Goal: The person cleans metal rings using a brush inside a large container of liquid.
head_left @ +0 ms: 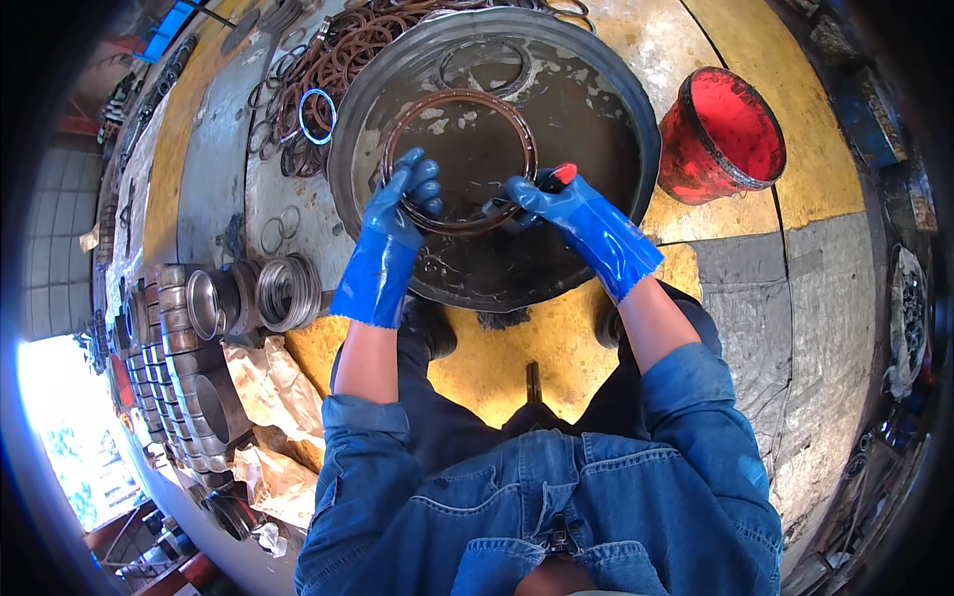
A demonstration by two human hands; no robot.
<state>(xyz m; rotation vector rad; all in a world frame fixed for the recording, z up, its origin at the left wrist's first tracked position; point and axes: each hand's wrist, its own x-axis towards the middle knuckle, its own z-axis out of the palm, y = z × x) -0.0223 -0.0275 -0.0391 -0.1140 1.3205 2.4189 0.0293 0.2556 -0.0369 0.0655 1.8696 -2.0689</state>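
Observation:
Both my hands wear blue rubber gloves and hold one brown metal ring [461, 96] over a wide dark basin [648, 134] of murky liquid. My left hand [402, 194] has its fingers wrapped round the ring's left side. On the lower right, my right hand [556, 204] pinches the ring's edge. A small red-and-black object [563, 174] shows at that same hand, partly hidden by the fingers, so its kind cannot be told. Another thin ring [528, 70] lies in the basin's far part.
A heap of brown rings [363, 45] lies beyond the basin's left, with a blue-white ring [318, 116] at its edge. A red bucket [723, 139] stands right. Stacked metal cylinders [184, 368], thin steel rings [288, 291] and brown paper [273, 382] are at left.

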